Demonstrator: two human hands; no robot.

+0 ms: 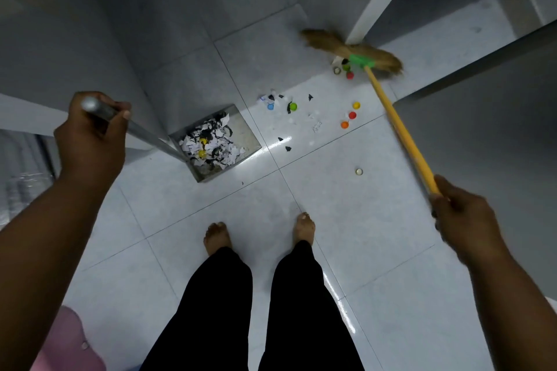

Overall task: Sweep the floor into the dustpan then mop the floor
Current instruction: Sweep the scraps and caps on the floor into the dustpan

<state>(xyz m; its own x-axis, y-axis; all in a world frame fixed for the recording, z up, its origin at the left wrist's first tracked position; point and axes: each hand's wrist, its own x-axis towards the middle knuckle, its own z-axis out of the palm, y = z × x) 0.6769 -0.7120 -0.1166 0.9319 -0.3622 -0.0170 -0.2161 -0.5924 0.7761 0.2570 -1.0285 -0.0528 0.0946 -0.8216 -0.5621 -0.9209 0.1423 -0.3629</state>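
Now my left hand grips the metal dustpan handle, the dustpan resting on the floor, full of paper scraps. Meanwhile my right hand clutches the yellow broom, bristles beside scattered bottle caps.

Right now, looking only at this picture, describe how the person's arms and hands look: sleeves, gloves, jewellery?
Both arms are bare as far as the picture shows: no sleeves on the left arm or right arm. The left hand and right hand wear no gloves; no watch, bracelet or rings show. The right hand is slightly blurred.
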